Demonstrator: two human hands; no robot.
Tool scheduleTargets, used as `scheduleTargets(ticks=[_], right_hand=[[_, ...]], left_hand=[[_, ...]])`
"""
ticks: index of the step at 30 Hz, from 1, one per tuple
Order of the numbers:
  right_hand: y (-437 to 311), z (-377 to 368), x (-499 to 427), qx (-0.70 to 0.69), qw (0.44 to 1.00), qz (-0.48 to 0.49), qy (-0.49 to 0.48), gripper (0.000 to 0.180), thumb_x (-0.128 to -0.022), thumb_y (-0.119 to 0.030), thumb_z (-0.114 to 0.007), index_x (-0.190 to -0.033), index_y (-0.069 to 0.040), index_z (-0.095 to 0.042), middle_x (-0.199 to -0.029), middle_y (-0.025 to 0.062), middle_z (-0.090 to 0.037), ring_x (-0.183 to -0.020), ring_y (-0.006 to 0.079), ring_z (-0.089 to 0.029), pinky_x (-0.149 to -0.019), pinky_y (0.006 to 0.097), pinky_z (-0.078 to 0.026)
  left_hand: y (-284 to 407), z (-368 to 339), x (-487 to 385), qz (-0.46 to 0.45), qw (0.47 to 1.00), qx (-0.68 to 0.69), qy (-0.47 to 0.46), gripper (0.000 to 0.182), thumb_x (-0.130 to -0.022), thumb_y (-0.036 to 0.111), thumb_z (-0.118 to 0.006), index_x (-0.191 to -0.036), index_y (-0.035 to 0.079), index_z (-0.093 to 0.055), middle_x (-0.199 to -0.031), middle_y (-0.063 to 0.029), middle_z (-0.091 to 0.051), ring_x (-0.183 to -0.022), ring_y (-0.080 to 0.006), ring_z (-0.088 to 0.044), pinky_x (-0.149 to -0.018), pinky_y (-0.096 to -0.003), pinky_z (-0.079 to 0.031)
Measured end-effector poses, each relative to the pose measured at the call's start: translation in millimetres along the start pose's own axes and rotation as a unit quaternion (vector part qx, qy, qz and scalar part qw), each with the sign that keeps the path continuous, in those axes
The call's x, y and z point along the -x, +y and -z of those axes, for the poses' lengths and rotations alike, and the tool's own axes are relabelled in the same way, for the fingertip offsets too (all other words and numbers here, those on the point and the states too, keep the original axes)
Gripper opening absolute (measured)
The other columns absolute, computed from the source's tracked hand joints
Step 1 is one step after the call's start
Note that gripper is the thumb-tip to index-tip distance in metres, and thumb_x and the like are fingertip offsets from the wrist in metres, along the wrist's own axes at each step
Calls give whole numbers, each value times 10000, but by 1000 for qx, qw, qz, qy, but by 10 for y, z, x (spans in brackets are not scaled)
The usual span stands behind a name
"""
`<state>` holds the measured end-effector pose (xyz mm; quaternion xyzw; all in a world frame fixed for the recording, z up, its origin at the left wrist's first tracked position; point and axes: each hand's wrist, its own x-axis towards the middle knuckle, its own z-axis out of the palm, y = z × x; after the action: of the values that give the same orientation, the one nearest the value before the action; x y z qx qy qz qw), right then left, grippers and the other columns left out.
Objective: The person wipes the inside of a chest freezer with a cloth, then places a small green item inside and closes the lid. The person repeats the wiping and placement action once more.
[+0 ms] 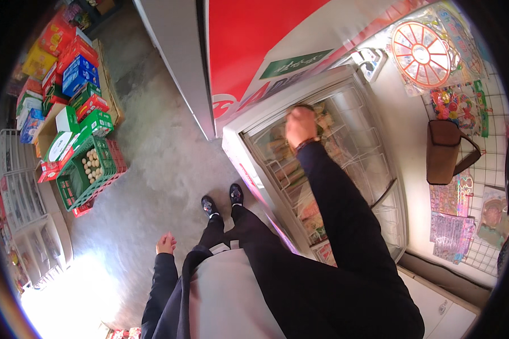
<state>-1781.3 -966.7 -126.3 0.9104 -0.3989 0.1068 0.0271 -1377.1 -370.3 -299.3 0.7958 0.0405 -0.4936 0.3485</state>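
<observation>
A chest freezer (232, 137) with a sliding glass top stands at my right, with packaged goods (289, 171) in wire baskets under the glass. Over the far part of its top is my right hand (301, 127), blurred and seen from the back, with a dark rounded thing at its fingers; whether it holds this is not clear. A bracelet circles that wrist. My left hand (166, 243) hangs at my left side above the floor, fingers loosely bent, nothing seen in it.
A green plastic crate (106, 159) with eggs (92, 165) and stacked cartons (80, 76) stand at the left. A tall red-sided cabinet (246, 38) adjoins the freezer's far end. A brown bag (443, 152) and packaged toys hang on a wire grid at the right.
</observation>
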Motion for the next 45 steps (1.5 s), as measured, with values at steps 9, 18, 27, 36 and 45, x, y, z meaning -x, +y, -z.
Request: scheduleTargets(ticks=[9, 18, 27, 36, 45], right_hand=[[489, 38, 74, 76, 984, -97, 130, 83, -823, -168, -711, -836, -93, -678, -992, 75, -624, -1044, 313, -615, -914, 508, -474], [987, -70, -116, 108, 974, -181, 83, 206, -992, -267, -628, -993, -77, -707, -1066, 86, -670, -1098, 319, -637, -915, 514, -486], [-1046, -246, 174, -66, 997, -23, -36, 123, -813, -194, -651, -887, -109, -702, -1041, 59, -617, -1151, 290, -567, -1007, 507, -415], [-1410, -348, 778, -59, 998, 31, -6, 225, -837, -183, -655, -1007, -49, -716, -1203, 96, -657, -1179, 285, -588, -1024, 451, -443], [-933, 316, 1061, -84, 996, -21, -4, 163, -930, -203, -673, -909, -48, -627, -1041, 135, -622, -1028, 376, -581, -893, 530, -431]], left_hand=[[216, -38, 141, -36, 999, -16, -33, 363, -1054, 267, -673, -1322, 23, -682, -1072, -106, -749, -854, -175, -729, -624, -260, -530], [-204, 351, 411, 15, 999, -39, -6, 301, -1009, 254, -672, -1225, 49, -710, -984, -91, -749, -826, -180, -737, -587, -284, -530], [175, -41, 134, -9, 996, -83, -37, 302, -1009, 265, -679, -1207, 41, -724, -985, -73, -755, -824, -160, -732, -627, -276, -531], [597, -163, 142, -119, 990, -59, -49, 377, -1040, 296, -681, -1304, 28, -696, -1086, -85, -751, -916, -169, -725, -712, -270, -543], [-759, 583, 72, 68, 997, 19, -4, 238, -987, 256, -661, -1010, 34, -745, -818, -91, -734, -600, -152, -654, -495, -280, -474]])
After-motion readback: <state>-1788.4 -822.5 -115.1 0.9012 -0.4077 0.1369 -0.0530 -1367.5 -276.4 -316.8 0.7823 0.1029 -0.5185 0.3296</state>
